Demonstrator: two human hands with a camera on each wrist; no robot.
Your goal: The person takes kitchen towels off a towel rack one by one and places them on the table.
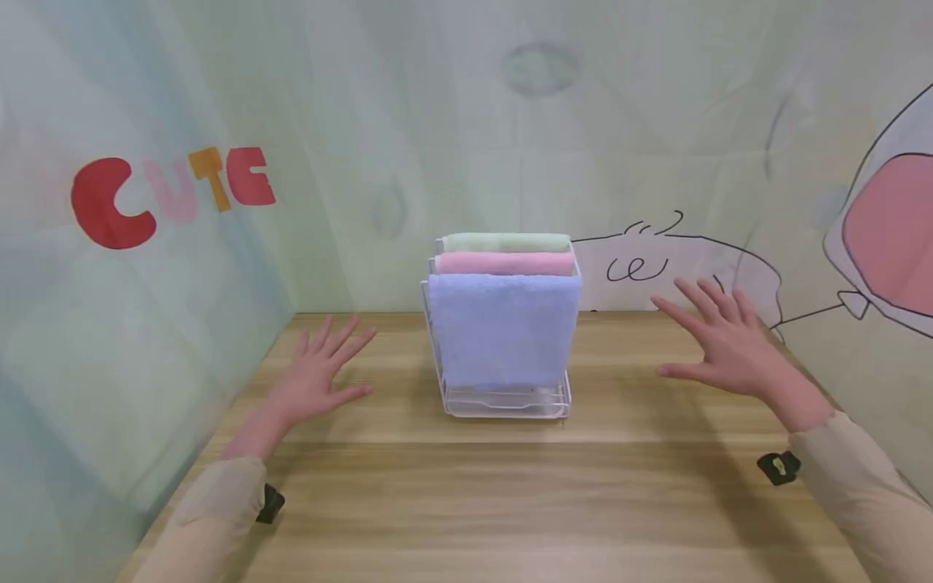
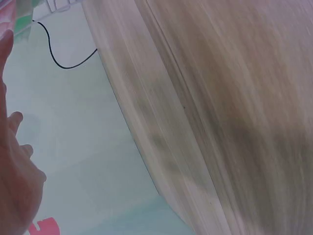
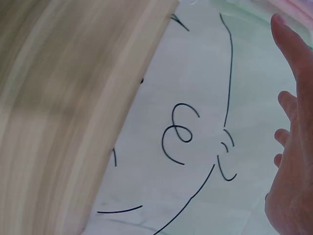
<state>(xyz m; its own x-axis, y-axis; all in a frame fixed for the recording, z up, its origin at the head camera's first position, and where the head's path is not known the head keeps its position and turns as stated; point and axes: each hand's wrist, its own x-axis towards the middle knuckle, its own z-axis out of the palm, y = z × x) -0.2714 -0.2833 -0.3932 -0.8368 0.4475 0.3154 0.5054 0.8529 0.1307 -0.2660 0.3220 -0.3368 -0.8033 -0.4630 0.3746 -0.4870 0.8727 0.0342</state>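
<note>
Head view: I see the rack of towels upright on the table, between left hand and right hand, both empty, fingers spread; a sideways knock could tip it. Left wrist: towels barely show, so I might misjudge clearance. Right wrist: likewise.

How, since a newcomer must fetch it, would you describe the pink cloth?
On the wooden table stands a white wire rack. The pink cloth is the middle of three on it, behind the blue cloth and in front of the green cloth; only it is pink.
</note>
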